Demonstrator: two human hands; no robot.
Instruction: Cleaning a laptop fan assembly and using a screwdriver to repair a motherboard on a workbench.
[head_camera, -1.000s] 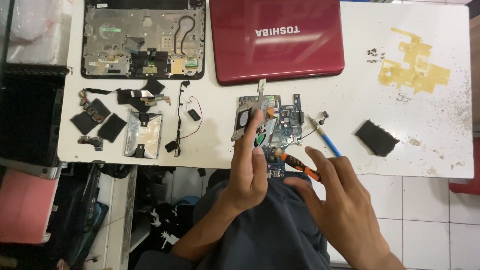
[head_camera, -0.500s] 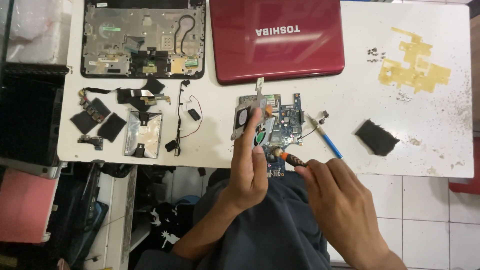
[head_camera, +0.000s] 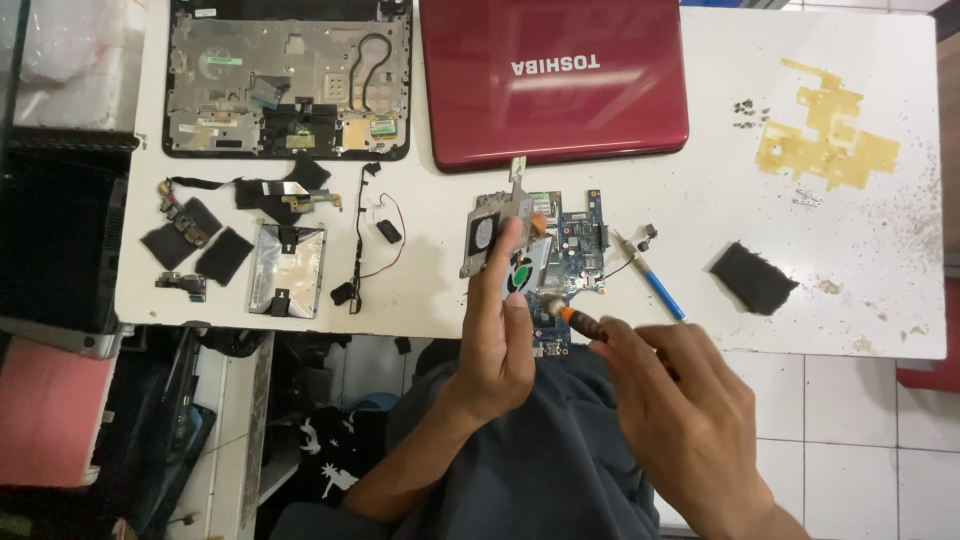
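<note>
A blue laptop motherboard (head_camera: 580, 250) with a metal heatsink and fan (head_camera: 495, 232) lies at the white table's (head_camera: 800, 300) front edge. My left hand (head_camera: 500, 335) rests on the fan and board, index finger stretched up along the heatsink. My right hand (head_camera: 680, 410) grips an orange-tipped screwdriver (head_camera: 575, 320), its tip touching the board's lower left part beside my left fingers. A blue-handled tool (head_camera: 655, 285) lies on the table just right of the board.
A red laptop lid (head_camera: 550, 80) lies at the back centre, an open laptop base (head_camera: 288, 80) at back left. A hard drive (head_camera: 285, 268), black cables (head_camera: 362, 240), small boards (head_camera: 185, 235), a black pad (head_camera: 755, 277), loose screws (head_camera: 750, 110) and yellow tape residue (head_camera: 825, 140) dot the table.
My right hand has drawn in toward the left, swinging the screwdriver tip onto the board's lower left part. My left hand has stayed on the fan.
</note>
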